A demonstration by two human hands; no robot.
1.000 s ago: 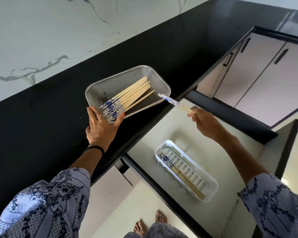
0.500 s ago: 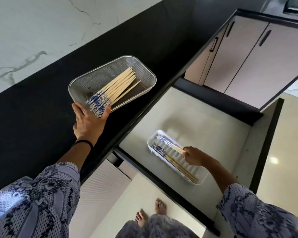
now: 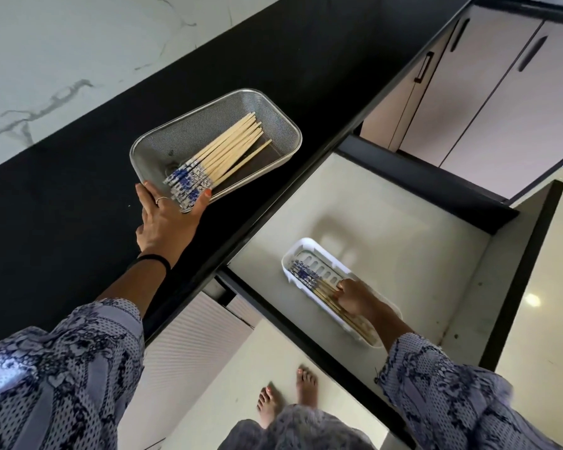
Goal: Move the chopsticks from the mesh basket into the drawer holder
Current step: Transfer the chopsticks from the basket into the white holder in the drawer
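Chopsticks [image 3: 223,157] lie bundled in the mesh basket [image 3: 283,125] on the counter [image 3: 62,206], left hand [image 3: 166,219] gripping its near corner; right hand [image 3: 355,295] sits in the drawer holder [image 3: 301,251], fingers curled down onto the chopsticks there [image 3: 309,277].

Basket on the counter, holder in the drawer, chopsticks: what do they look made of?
Grey rectangular mesh basket: fine metal mesh, seemingly steel, with a see-through weave and shiny rim. White slotted drawer holder: probably moulded plastic, smooth and glossy. Pale chopsticks with blue-patterned ends: likely bamboo or wood, matte tan.
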